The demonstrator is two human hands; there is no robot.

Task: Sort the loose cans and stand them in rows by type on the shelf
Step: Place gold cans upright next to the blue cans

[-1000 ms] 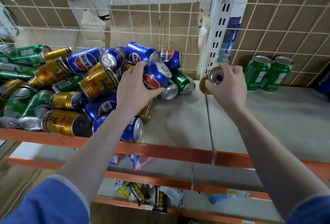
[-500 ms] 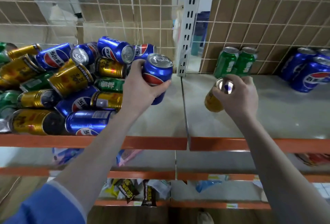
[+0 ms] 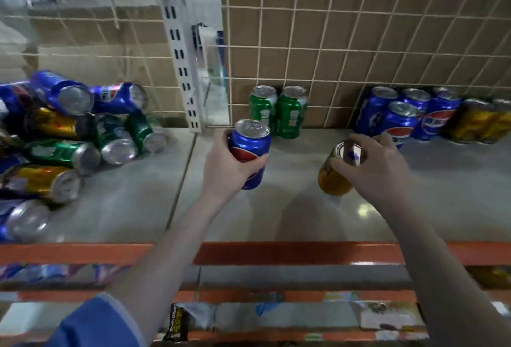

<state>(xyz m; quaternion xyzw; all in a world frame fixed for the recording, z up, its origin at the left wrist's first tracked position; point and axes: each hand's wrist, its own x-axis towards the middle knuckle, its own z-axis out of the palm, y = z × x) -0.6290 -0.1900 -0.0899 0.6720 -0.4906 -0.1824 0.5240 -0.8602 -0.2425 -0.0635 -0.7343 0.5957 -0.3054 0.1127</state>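
We look down on a grey shelf (image 3: 276,208) with an orange front rail, backed by a wire grid (image 3: 359,42) with cardboard behind it. A white slotted upright (image 3: 179,56) splits it into two bays.

The left bay holds the loose pile of cans (image 3: 69,139): blue, gold and green ones lying on their sides, heaped against and over each other, blurred at the frame edge.

The right bay holds the sorted groups, all upright against the grid. The blue cans (image 3: 403,117) stand together, with the gold cans (image 3: 481,123) just beside them on the right; how many gold ones there are we cannot tell. The two green cans (image 3: 279,110) stand touching, well apart from the blue group.

Our left hand (image 3: 226,170) holds a blue can (image 3: 250,150) upright above the right bay, in front of the green pair, fingers and thumb curled round its side. Our right hand (image 3: 378,172) pinches a gold can (image 3: 334,175) by its top rim with the fingertips, the can tilted, near the blue group.
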